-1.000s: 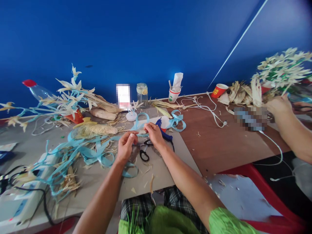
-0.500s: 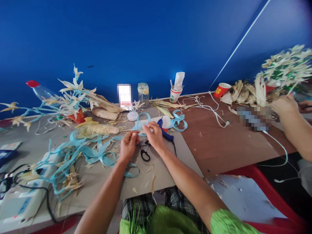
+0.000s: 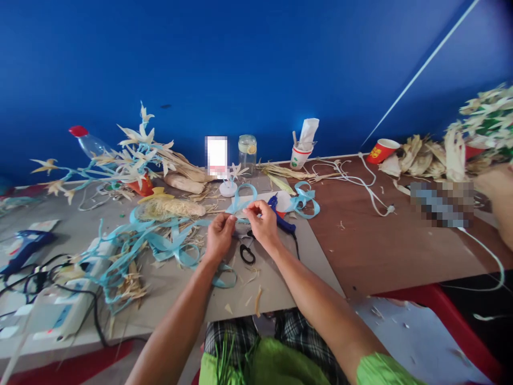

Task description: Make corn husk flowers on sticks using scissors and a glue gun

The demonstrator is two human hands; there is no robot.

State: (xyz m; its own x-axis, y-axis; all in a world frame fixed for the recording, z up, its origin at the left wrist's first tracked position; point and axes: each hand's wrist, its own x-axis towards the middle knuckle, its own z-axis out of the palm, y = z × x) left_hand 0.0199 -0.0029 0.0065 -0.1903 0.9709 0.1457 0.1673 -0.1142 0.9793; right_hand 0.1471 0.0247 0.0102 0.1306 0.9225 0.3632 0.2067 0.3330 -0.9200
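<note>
My left hand (image 3: 220, 233) and my right hand (image 3: 263, 223) are close together above the table, fingertips pinched. Light blue ribbon (image 3: 245, 188) loops up just behind the fingertips, and a short strip of it shows between the hands. Both hands seem closed on this ribbon; its exact run through the fingers is hidden. Black-handled scissors (image 3: 247, 254) lie below my right hand, their blades partly covered. Just beyond that hand rests a blue glue gun (image 3: 285, 222). More ribbon lies tangled (image 3: 168, 243) to the left, among bits of dry husk.
Husk flowers (image 3: 138, 140) on blue stems stand left, near a power strip (image 3: 68, 307) and a second glue gun (image 3: 26, 248). At the back are a jar (image 3: 247, 152) and a paper cup (image 3: 300, 158). Another person's hand (image 3: 497, 187) is at the right edge.
The view has swung slightly left, so everything sits farther right in the picture. My hands remain pinched close together. The other person's hand has mostly slipped out of view.
</note>
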